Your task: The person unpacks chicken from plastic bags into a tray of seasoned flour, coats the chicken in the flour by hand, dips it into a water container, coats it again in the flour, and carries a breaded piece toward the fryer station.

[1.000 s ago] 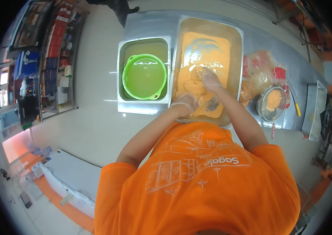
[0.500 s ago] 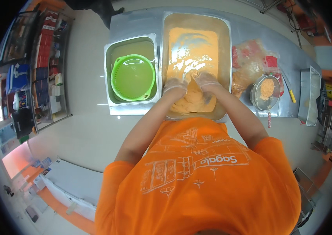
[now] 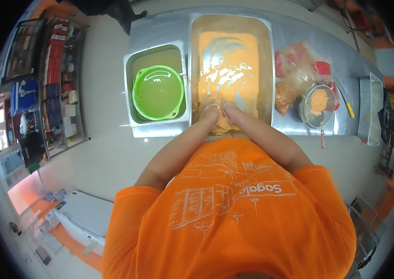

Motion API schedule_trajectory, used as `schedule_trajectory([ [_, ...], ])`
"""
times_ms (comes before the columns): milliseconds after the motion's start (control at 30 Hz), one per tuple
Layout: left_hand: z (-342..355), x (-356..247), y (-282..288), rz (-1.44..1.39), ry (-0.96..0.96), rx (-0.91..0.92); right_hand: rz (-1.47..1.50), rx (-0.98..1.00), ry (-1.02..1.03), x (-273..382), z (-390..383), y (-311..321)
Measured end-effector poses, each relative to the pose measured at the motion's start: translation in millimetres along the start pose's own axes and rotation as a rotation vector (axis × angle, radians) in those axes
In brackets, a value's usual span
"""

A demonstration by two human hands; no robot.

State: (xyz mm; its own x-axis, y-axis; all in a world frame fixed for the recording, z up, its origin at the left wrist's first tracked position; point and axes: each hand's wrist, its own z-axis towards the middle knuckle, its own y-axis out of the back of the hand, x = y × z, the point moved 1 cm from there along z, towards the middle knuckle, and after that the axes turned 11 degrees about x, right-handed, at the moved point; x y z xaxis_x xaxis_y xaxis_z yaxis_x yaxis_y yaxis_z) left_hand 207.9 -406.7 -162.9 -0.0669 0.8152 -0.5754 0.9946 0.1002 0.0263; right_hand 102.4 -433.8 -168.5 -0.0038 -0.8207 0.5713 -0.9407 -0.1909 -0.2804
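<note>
A long metal tray (image 3: 264, 69) holds a layer of orange powder (image 3: 229, 44), with patches of bare metal showing through. My left hand (image 3: 211, 109) and my right hand (image 3: 228, 106) are side by side over the powder, close together near the tray's front end. Clear plastic gloves cover both. The fingers point away from me and down into the powder, and I cannot make out whether they are closed. A heap of the same powder (image 3: 225, 124) lies between and under my wrists.
On the left, a metal basin (image 3: 127, 83) of cloudy liquid holds a green plastic strainer (image 3: 136, 103). To the right lie plastic bags (image 3: 297, 69), a sieve (image 3: 305, 111) with orange crumbs, and a yellow-handled tool (image 3: 350, 109). A person's dark-clothed leg (image 3: 120, 16) shows beyond the table.
My hands have come together and drawn nearer to me, the right one moving left. More bare metal shows in the middle of the tray.
</note>
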Motion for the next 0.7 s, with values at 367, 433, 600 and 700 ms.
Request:
schedule_trajectory([
  [367,-14.7,-80.8,28.2,1.388,-0.450,0.140,-1.017,-0.158,0.038,84.6,-10.6,32.5],
  [433,-59.1,-117.5,24.0,1.151,-0.240,0.103,-1.166,-0.426,0.131,104.9,-44.1,14.6],
  [600,-44.1,-86.6,24.2,1.132,-0.065,0.025,-1.218,-0.078,0.245,110.5,-55.9,-5.0],
  [700,-40.3,-70.0,28.9,1.074,-0.044,0.006,-1.101,-0.053,0.355,124.0,-48.8,0.4],
])
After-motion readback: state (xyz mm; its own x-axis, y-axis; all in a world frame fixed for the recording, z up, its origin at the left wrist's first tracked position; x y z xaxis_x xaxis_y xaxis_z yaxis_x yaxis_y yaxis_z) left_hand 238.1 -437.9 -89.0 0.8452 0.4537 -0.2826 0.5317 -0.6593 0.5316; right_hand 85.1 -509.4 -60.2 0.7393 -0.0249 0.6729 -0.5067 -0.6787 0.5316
